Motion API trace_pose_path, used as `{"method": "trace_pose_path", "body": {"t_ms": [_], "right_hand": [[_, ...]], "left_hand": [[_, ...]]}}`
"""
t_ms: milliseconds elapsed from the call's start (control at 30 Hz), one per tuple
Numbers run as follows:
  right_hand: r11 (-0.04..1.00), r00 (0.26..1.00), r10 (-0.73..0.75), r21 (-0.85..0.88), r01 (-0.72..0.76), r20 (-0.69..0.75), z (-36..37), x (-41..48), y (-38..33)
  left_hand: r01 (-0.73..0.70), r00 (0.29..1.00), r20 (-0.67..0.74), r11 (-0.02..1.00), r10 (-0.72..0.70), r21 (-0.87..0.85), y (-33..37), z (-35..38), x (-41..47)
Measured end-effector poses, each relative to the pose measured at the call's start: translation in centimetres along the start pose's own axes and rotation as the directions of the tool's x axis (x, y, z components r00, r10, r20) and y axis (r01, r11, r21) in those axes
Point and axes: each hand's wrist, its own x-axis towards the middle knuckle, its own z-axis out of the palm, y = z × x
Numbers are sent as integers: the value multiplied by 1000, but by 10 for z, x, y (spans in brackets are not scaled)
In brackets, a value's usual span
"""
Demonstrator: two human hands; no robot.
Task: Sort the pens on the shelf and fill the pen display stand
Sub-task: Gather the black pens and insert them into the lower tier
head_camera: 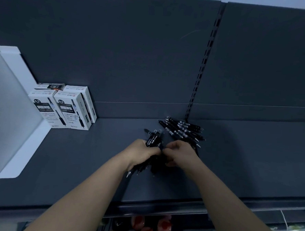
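Progress: early, gathering | left hand (142,153) is gripping a bundle of pens (153,139) mid-shelf (92,156) | right hand (179,153) is pinching it with curled fingers (170,148) | loose pens (183,130) are waiting by the back edge | display stand (10,115), left edge: filling apparently ahead

The left edge of the frame cuts off the white display stand (13,124). At centre, the left hand (142,155) and right hand (179,153) hide much of the bundle of pens (153,139). Print on the pen boxes (59,109) is too small to read; red objects (162,226) at the bottom are blurred.
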Motion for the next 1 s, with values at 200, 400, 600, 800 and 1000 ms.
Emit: {"method": "trace_pose_path", "body": {"t_ms": [200, 400, 600, 800, 1000], "right_hand": [[991, 984, -114, -87, 102, -136, -11, -16, -2], [956, 912, -285, -161, 246, -296, -17, -25, -8], [941, 879, -335, -157, 299, -338, -19, -36, -14], [901, 873, -418, -232, 366, -251, -4, -41, -24], [880, 872, -475, -54, 472, -119, 49, -40, -50]], "left_hand": [[-35, 993, -81, 888, 80, 459, 15, -11, -11], [-16, 1000, 22, 988, 13, 154, 16, -22, -29], [19, 999, 46, 997, -23, 72, 7, -22, -42], [20, 1000, 2, 995, -20, -94, -9, -33, -53], [-66, 983, -178, 983, 35, -173, -36, -80, -80]]}}
